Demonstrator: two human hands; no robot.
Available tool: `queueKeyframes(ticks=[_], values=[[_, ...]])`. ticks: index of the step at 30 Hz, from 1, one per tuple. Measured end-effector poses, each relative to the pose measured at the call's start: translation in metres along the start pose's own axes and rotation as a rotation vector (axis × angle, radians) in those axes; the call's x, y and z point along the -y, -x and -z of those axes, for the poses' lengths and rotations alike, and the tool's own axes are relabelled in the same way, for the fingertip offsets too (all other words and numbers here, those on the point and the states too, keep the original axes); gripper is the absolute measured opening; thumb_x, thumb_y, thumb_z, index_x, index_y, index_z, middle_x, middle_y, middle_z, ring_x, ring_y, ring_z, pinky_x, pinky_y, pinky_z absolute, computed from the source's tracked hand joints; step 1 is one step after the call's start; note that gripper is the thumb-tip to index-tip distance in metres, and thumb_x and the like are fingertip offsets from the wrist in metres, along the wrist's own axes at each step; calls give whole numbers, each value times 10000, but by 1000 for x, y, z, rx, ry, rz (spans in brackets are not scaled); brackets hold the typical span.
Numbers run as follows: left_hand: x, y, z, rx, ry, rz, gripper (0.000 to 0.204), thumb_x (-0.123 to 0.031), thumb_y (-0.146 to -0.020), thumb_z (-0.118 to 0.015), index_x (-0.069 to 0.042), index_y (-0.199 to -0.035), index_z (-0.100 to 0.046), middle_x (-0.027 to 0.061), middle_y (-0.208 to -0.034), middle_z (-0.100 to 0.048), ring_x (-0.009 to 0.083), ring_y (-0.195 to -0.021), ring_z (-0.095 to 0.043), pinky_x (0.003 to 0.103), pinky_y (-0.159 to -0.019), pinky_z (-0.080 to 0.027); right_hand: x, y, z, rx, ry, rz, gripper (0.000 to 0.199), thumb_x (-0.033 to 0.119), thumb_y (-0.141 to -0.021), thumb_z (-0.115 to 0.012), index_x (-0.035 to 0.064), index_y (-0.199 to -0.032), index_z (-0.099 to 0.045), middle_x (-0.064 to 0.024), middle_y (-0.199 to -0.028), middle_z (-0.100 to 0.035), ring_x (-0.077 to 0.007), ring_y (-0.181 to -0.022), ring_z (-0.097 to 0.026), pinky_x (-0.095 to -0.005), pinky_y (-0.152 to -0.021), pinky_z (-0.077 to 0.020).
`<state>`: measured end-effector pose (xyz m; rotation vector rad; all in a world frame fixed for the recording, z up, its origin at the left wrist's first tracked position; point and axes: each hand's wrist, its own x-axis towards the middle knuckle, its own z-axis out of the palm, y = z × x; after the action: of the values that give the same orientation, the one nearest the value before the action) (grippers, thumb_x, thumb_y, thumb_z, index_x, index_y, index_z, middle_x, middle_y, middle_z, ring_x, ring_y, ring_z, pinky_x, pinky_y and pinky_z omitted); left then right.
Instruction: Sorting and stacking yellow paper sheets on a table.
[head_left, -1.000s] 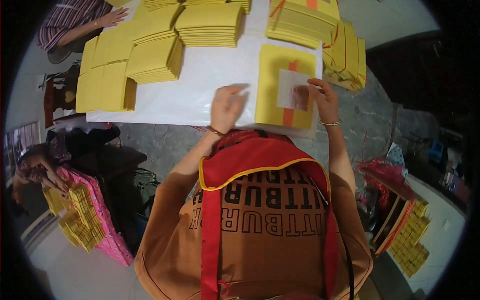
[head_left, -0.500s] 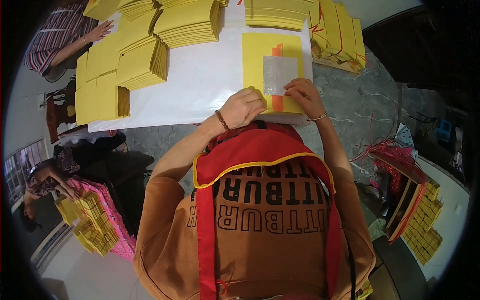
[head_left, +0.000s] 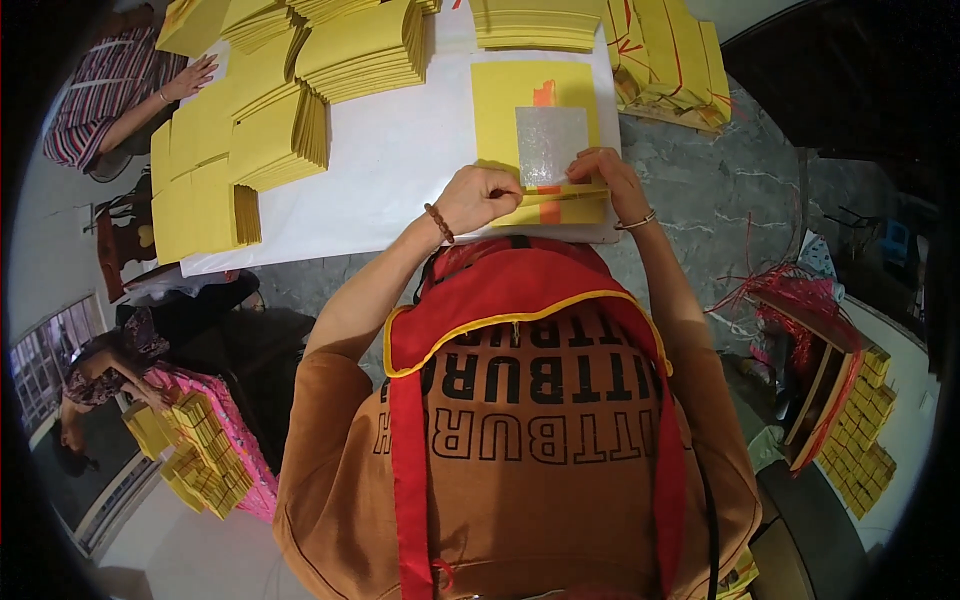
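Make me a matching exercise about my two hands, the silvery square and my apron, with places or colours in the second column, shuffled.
Column one
1. Left hand
2. Silvery square
3. Apron
4. Right hand

Column two
A. Red with yellow trim
B. Fingers at the square's lower right corner
C. Fingers closed at the left end of the raised fold
D. Lying flat on the yellow paper, over an orange strip

Pairs: 1-C, 2-D, 3-A, 4-B
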<state>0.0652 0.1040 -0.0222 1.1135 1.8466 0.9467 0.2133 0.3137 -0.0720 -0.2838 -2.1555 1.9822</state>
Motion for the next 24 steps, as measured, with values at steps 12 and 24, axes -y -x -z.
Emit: queueKeyframes(ticks=[12,24], values=[[6,-8,10,-22,287,160,140,-115,-801,-599,16,-823,-639,27,-722,-604,80,-689,-539,231,-634,-443,8,8,1,35,63,-102,431,162,-732,-711,42,-1125,-580,-86,-1209,-502,-203,-1148,-445,-313,-980,-343],[5,12,-15,-322,-259,-481,301,-64,-820,-554,-91,-1120,-549,124,-1037,-558,266,-804,-576,343,-696,-492,-1,4,7,131,67,-61,271,63,-766,-666,82,-1035,-636,-48,-1127,-551,-193,-1196,-392,-311,-957,-378]])
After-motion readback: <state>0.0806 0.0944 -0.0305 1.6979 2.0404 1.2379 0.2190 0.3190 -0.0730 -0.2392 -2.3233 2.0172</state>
